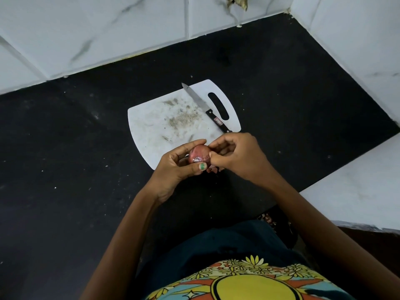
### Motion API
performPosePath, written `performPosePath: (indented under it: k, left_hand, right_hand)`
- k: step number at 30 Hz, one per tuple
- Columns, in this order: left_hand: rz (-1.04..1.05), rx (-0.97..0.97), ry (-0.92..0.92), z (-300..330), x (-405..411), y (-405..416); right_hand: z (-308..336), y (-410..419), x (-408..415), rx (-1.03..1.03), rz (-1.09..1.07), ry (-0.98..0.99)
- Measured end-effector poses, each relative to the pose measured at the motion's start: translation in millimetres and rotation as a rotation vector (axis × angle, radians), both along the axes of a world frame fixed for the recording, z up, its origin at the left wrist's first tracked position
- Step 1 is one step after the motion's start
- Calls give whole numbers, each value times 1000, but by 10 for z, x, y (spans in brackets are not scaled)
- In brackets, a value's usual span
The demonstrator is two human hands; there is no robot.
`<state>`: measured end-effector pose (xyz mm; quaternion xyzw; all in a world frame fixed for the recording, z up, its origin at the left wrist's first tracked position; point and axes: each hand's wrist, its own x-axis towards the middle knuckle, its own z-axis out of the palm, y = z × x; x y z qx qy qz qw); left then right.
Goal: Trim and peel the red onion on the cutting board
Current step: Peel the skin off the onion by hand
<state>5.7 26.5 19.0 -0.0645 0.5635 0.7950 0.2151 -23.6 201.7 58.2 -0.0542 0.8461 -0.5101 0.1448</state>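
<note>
A small red onion (198, 154) is held above the near corner of the white cutting board (151, 122). My left hand (177, 167) grips it from the left, fingers curled over its top and thumb under its pale cut end. My right hand (236, 156) pinches the onion's right side with thumb and fingertips; a bit of skin seems caught between them. A black-handled knife (205, 107) lies flat on the board's right part beside the handle slot, tip pointing away from me.
The board lies on a black countertop (75, 159) speckled with white bits, and carries faint brown and white residue. White marble-look tiled walls (108, 29) close the back and right. A white ledge (357, 191) stands at the near right.
</note>
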Motion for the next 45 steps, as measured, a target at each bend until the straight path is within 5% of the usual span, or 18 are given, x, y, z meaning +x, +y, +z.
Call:
performPosePath:
  k: [7,13,34,45]
  left_hand:
    - [6,58,-46,-15,36,12]
    - [62,102,-92,-41,30,-22]
    - [68,173,-144,-25,27,11]
    - [5,326,-171,-19,52,13]
  right_hand:
    - [-47,15,11,-2,-56,42]
    - [-46,29,19,-126,-29,-115]
    - [-34,-23,60,-169,-1,69]
    - [-303,30,7,-316,-282,-242]
